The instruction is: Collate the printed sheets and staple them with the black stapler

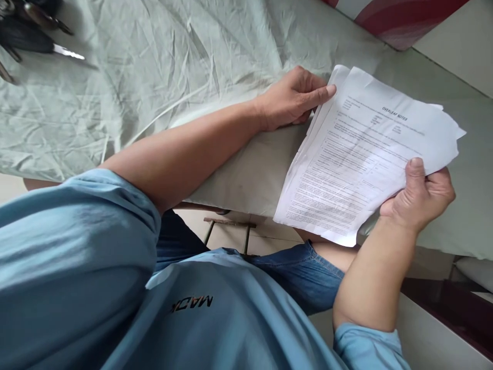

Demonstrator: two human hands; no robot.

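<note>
A stack of printed paper sheets point(346, 159) is held up over the table's front edge, tilted, with its text facing me. The top sheet is headed "OVERLEAF NOTES", and its edges are uneven and torn-looking. My left hand point(298, 97) pinches the upper left edge of the sheets, thumb on top and fingers curled beneath. At the lower right edge, my right hand point(419, 192) grips the stack, its thumb pressed on the printed face. Most of the right fingers are hidden behind the sheets.
A wrinkled pale green cloth point(173, 67) covers the table. A bunch of keys point(31, 38) lies at the far left corner. A red and white surface point(400, 20) stands at the back right. Below the table, a stool-like frame point(231, 223) shows near my legs.
</note>
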